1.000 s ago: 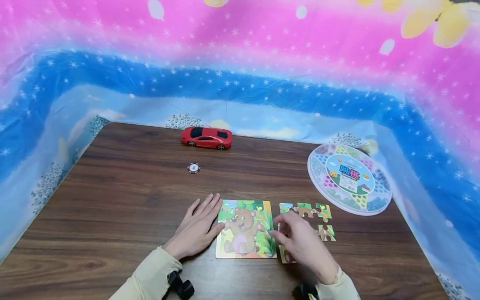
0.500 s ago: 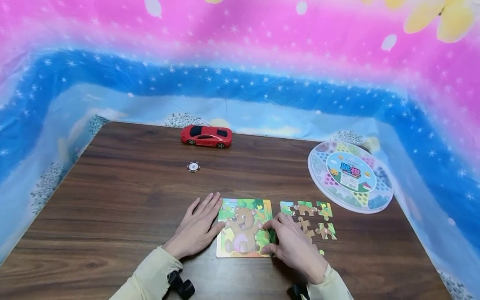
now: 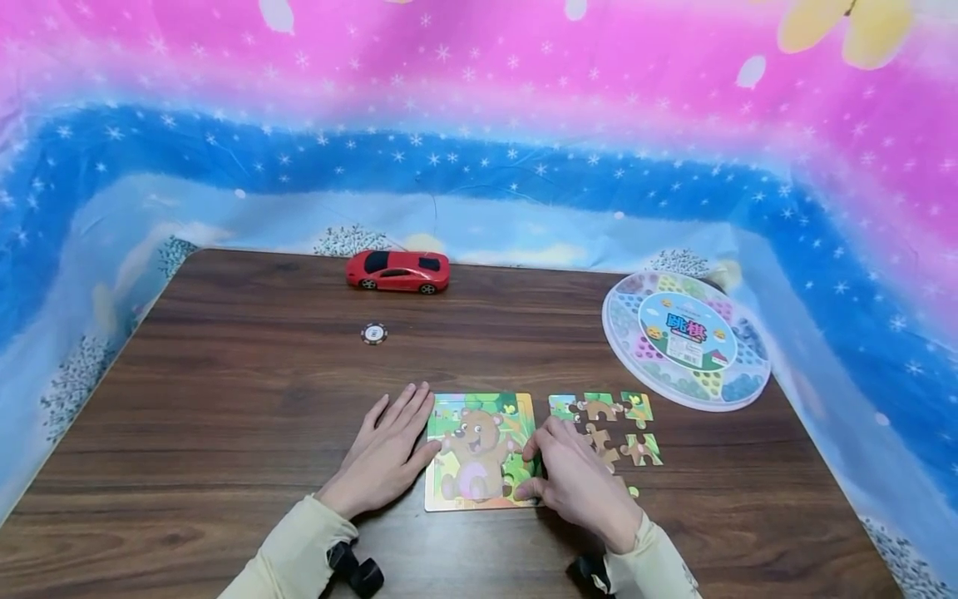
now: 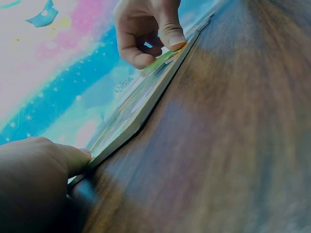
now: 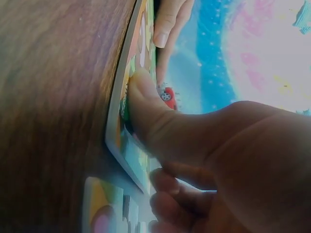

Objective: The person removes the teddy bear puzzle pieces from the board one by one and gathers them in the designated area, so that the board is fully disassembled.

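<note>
A bear jigsaw puzzle in a square tray point(image 3: 434, 502) lies flat on the table. My left hand point(image 3: 385, 457) rests beside it with straight fingers, the thumb touching its left edge. At the right side of the tray, my right hand point(image 3: 580, 474) pinches a green puzzle piece point(image 4: 158, 62) between thumb and curled fingers; the piece is mostly hidden by them. Several loose pieces lie right of the tray, among them a corner piece point(image 3: 636, 407) and a piece with green and brown point(image 3: 642, 449). Others are partly covered by the right hand.
A red toy car point(image 3: 397, 272) stands near the table's back edge, with a poker chip point(image 3: 374, 334) in front of it. At the right lies a round Chinese checkers box point(image 3: 686, 339). A patterned cloth point(image 3: 479, 166) hangs behind the table.
The right hand has moved left from beside the loose pieces onto the tray's right side, and its thumb and fingers now grip there. The left hand stays put; the head view has shifted slightly.
</note>
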`<state>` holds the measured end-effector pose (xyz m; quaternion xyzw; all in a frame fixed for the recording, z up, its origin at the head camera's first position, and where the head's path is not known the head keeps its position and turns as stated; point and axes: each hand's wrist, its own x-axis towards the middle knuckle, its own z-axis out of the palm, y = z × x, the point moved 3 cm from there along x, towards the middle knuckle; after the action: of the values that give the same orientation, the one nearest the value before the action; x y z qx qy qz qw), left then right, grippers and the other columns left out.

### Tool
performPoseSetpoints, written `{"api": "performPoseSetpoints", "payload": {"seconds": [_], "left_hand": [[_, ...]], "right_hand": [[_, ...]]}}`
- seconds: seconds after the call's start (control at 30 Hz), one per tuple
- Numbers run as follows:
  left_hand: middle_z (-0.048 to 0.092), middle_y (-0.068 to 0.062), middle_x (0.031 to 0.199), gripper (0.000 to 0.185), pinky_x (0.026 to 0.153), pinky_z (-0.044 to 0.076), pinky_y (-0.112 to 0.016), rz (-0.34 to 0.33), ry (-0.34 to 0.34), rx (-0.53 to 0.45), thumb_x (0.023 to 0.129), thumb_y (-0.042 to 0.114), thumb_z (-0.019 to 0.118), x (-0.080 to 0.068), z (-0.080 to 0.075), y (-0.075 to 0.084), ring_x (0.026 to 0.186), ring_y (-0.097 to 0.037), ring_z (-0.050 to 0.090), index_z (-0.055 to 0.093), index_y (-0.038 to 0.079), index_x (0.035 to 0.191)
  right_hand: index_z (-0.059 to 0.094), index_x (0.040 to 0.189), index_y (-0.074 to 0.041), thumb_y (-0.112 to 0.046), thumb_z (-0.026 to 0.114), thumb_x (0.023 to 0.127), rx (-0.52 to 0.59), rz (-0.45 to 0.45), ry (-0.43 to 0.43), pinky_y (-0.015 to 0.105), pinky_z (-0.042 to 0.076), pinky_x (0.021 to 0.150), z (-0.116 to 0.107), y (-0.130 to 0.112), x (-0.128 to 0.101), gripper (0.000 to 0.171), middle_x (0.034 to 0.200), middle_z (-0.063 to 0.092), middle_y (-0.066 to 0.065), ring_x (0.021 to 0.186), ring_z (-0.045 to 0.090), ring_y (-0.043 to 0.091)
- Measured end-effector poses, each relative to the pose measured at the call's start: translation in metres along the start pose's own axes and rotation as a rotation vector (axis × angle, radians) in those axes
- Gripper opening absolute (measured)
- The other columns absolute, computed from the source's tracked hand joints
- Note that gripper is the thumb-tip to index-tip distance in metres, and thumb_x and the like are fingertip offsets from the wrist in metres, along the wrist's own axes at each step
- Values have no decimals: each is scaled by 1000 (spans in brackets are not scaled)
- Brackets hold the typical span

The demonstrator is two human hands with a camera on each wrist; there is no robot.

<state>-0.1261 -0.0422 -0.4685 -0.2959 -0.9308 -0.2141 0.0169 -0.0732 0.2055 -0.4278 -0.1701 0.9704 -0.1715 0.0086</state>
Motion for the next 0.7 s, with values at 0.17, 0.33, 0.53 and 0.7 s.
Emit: {"api": "performPoseSetpoints", "payload": {"seconds": [0.17, 0.33, 0.53, 0.7], "left_hand": [[24, -11, 159, 66, 115, 9, -53, -7, 3, -1, 101, 42, 47, -1, -1, -2, 147, -26, 16, 31, 3, 152], [25, -12, 158, 66, 115, 9, -52, -8, 8, -9, 101, 41, 48, -3, -1, 0, 147, -27, 16, 31, 2, 151], [26, -12, 158, 66, 115, 10, -53, 13, 21, 1, 101, 41, 49, -3, 1, 1, 147, -28, 18, 32, 2, 151], [26, -12, 158, 66, 115, 10, -53, 17, 34, 12, 101, 41, 49, -2, -1, -1, 147, -28, 18, 32, 2, 151]], "right_hand": [[56, 88, -20, -29, 83, 77, 224, 44, -33, 25, 45, 56, -6, 0, 0, 30, 74, 55, -13, 63, 50, 5], [57, 89, -22, -16, 78, 82, 356, 93, 84, 25, 50, 54, -40, 26, -18, 23, 76, 61, -13, 61, 56, 5], [61, 90, -18, -15, 76, 84, 212, 322, 181, 25, 44, 56, -78, 91, -67, 17, 74, 59, -7, 62, 53, 9], [63, 95, -12, -18, 72, 89, 249, 516, -22, 29, 40, 54, -68, 128, -89, 13, 75, 58, 0, 64, 50, 16]]}}
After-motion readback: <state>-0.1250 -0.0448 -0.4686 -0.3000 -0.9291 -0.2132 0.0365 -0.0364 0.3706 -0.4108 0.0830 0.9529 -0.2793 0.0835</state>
